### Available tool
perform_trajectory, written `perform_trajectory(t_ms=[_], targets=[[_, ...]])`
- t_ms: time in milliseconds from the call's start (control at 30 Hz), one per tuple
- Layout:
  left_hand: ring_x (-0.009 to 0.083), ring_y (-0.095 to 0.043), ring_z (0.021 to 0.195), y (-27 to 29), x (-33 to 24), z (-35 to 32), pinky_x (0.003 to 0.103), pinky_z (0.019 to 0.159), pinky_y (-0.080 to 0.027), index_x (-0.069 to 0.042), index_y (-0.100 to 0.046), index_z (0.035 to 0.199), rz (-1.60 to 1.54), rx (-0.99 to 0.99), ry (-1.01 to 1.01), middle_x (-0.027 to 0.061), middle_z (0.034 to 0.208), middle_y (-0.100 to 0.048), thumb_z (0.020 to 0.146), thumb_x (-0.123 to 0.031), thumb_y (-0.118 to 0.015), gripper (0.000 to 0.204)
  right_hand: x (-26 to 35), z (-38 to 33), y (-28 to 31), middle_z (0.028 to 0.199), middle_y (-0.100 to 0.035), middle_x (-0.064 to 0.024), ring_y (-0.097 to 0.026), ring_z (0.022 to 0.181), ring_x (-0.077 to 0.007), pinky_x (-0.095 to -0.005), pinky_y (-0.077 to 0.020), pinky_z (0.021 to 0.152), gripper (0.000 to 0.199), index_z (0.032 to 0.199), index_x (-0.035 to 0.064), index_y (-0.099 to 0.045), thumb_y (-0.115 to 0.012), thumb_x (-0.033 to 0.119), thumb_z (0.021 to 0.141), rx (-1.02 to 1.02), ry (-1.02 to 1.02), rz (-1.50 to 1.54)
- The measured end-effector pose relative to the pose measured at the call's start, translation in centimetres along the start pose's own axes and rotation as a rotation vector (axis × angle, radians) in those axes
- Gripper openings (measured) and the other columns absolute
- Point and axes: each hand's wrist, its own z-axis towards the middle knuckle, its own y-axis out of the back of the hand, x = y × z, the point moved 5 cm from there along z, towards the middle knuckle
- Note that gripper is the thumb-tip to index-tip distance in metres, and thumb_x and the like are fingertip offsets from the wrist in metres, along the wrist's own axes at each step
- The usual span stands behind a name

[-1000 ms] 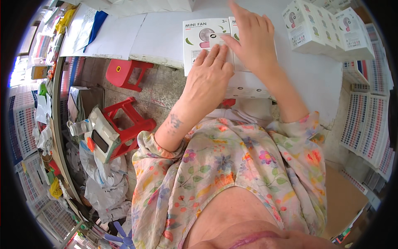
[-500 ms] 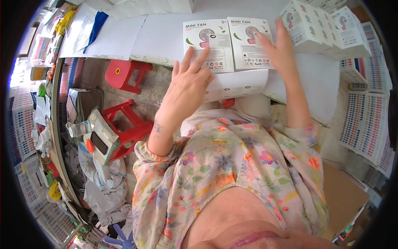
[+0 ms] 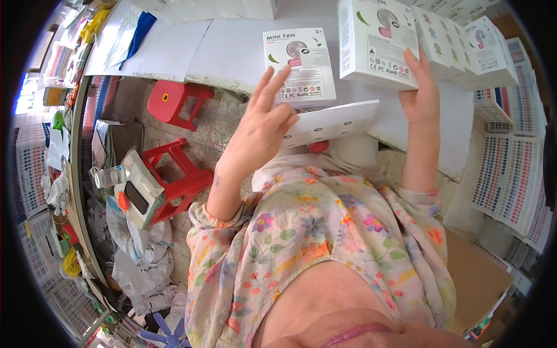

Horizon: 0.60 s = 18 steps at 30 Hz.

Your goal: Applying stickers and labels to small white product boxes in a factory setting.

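White tabletop. Near edge: sheet, left hand at its end, two fingers extended, grip unclear. Beyond: first box on tabletop; right hand, fingers clamped on tilted second box; other boxes behind.

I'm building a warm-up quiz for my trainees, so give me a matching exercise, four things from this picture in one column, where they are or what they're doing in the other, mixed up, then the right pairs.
Column one
1. Phone
2. Lone fan box
3. Right hand
4. White sheet

Column two
A. Gripping another fan box
B. Lying on a pale package
C. Tilted, one end at the left hand
D. Flat on the table

Right pairs: 1-B, 2-D, 3-A, 4-C.
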Motion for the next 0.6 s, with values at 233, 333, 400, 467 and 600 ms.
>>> perform_trajectory(t_ms=[233,333,400,467,600], targets=[[0.0459,-0.019,0.145,2.6,-5.0,0.1,0.065,0.113,-0.021,-0.005,-0.059,0.082,0.217,0.028,-0.124,0.0104,0.157,-0.032,0.08,-0.006,-0.068,0.009,-5.1,-1.6,-6.0,0.131,-0.059,-0.0107,-0.055,0.122,-0.0195,-0.0344,-0.0447,0.1,0.042,0.137,0.0,-0.049,-0.051,0.022,0.101,0.234,-0.287,-0.048],[0.0445,-0.018,0.146,0.7,-2.5,0.7,0.059,0.115,-0.023,-0.001,-0.059,0.077,0.263,0.031,-0.041,0.0133,0.151,-0.041,0.08,-0.006,-0.07,0.012,-7.2,-1.6,-6.1,0.127,-0.062,-0.0097,-0.057,0.118,-0.0192,-0.0332,-0.0429,0.101,0.04,0.133,-0.0004,-0.053,-0.042,0.024,0.104,0.236,-0.374,0.089],[0.044,-0.018,0.147,0.7,-2.1,0.7,0.057,0.115,-0.023,-0.001,-0.06,0.077,0.194,0.019,-0.053,0.0123,0.151,-0.042,0.08,-0.004,-0.069,0.011,-8.0,-1.1,-4.0,0.125,-0.064,-0.0117,-0.057,0.115,-0.0187,-0.0334,-0.0406,0.103,0.045,0.133,-0.001,-0.054,-0.037,0.03,0.105,0.213,-0.218,-0.305],[0.0435,-0.017,0.147,0.7,-1.9,0.5,0.056,0.116,-0.023,-0.001,-0.06,0.077,0.127,0.011,-0.07,0.0114,0.15,-0.043,0.081,-0.001,-0.069,0.009,-11.2,-0.4,-2.1,0.125,-0.064,-0.0122,-0.057,0.114,-0.0184,-0.0337,-0.0412,0.103,0.046,0.134,-0.001,-0.053,-0.037,0.03,0.105,0.258,-0.078,-0.515],[0.0426,-0.018,0.147,1.3,0.1,-0.9,0.053,0.116,-0.022,-0.001,-0.062,0.078,0.042,-0.167,-0.129,0.0133,0.148,-0.045,0.085,-0.008,-0.067,0.011,-10.0,-1.3,-4.5,0.137,-0.055,-0.0134,-0.053,0.122,-0.0194,-0.0344,-0.0432,0.102,0.05,0.139,-0.0006,-0.049,-0.038,0.034,0.105,0.358,0.059,-0.642]])
